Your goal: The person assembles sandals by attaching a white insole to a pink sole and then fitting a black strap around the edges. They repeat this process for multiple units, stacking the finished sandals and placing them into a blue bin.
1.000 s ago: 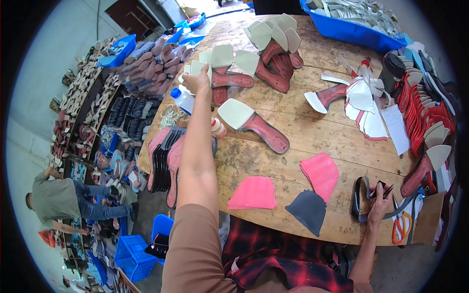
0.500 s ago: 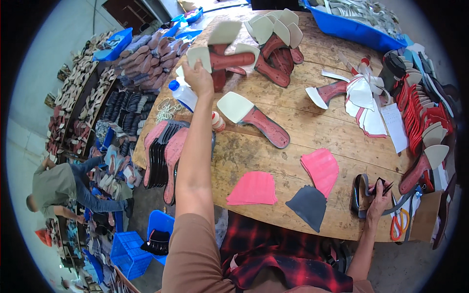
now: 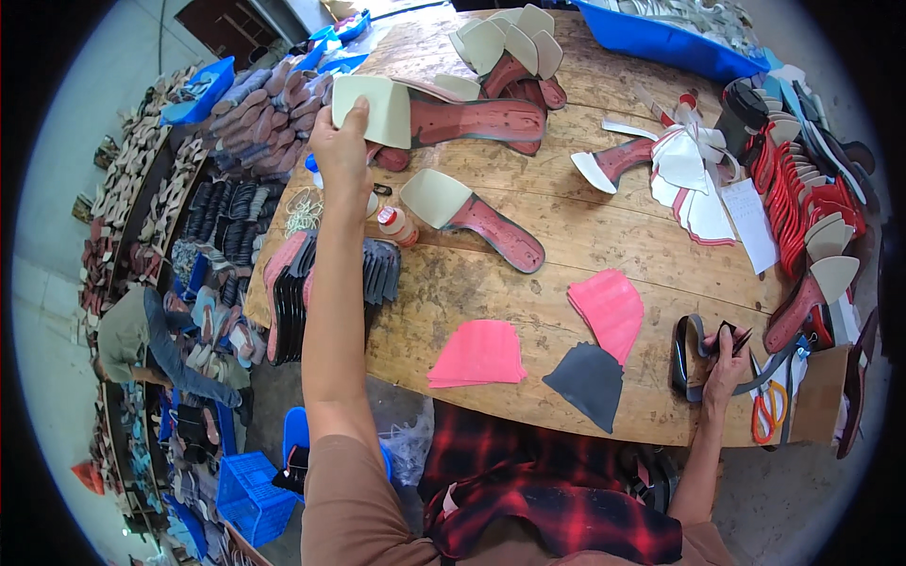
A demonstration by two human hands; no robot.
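Clearly, in the head view, your left hand (image 3: 342, 156) grips a pinkish-red sole-shaped piece with a square cream end (image 3: 377, 111) over the far left part of the brown wooden tabletop (image 3: 453, 302); its thumb presses on the cream face while the other fingers go out of sight at the edge, pinching that end; the red part points right, overlapping similar pieces, and you cannot tell whether it touches them.

Your right hand (image 3: 725, 370) is at the near right, its fingers closed on some small dark pieces (image 3: 729, 334); just to its left stands a glossy black curved shoe part (image 3: 681, 363), and whether the hand touches it cannot be told; orange-handled scissors (image 3: 771, 410) lie near, to the right.

Between your hands, a separate red sole with a cream square end (image 3: 505, 238) lies flat on the tabletop; nearer to you are a left stack of pink fan-shaped sheets (image 3: 477, 354), a right stack of pink fan-shaped sheets (image 3: 609, 309) and a dark grey fan-shaped piece (image 3: 587, 385) overlapping the latter; a small pale bottle with a red cap (image 3: 400, 229) stands right of your left forearm.
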